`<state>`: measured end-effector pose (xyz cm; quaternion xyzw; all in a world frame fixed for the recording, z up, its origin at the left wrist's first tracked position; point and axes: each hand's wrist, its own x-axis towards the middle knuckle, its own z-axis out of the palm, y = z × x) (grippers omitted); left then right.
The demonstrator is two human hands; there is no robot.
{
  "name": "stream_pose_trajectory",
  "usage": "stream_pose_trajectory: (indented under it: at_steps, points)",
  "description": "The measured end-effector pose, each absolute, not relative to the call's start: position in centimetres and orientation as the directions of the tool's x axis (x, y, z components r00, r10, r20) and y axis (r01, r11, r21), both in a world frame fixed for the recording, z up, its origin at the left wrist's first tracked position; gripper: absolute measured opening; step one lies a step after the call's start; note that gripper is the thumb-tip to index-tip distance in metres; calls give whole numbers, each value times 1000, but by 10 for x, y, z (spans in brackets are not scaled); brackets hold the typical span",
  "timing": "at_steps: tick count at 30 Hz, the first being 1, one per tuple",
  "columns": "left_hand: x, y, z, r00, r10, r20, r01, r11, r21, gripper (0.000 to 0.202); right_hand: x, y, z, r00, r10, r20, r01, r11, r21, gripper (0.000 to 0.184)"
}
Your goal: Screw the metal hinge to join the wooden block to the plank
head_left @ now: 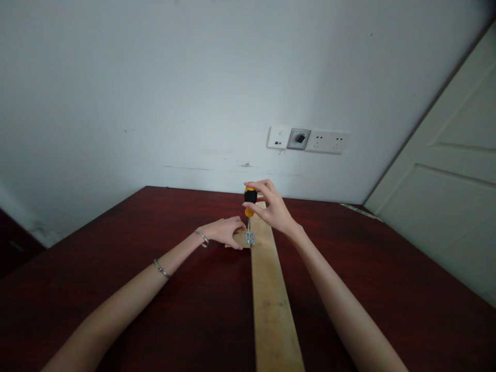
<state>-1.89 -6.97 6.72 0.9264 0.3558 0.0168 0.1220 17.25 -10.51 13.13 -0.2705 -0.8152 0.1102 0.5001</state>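
My right hand (273, 206) pinches the black and yellow handle of a screwdriver (250, 196) between thumb and fingers. The screwdriver stands nearly upright, its shaft reaching down to a small silver metal hinge (250, 238). That hinge spans a short piece of wood (241, 238) on the left and a long pale wooden board (271, 294) on the right. Around the short piece, my left hand (223, 231) is closed, thumb on the near side and fingers on the far side. Any screw under the tip is too small to make out.
The dark red table (186, 310) carries the board, which runs from near the wall toward me. Behind stands a white wall (174, 93) with a row of sockets (325, 142). A panelled white door (449, 155) is at the right, and a thin printed strip (360, 211) lies by the table's back right edge.
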Motion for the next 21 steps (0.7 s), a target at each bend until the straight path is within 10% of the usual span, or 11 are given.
stream_pose_trajectory:
  at_steps: [21]
  points:
    - [-20, -66, 64, 762, 645, -49, 636, -732, 245, 61, 179, -104, 136, -422, 581, 696, 281, 814, -509, 47]
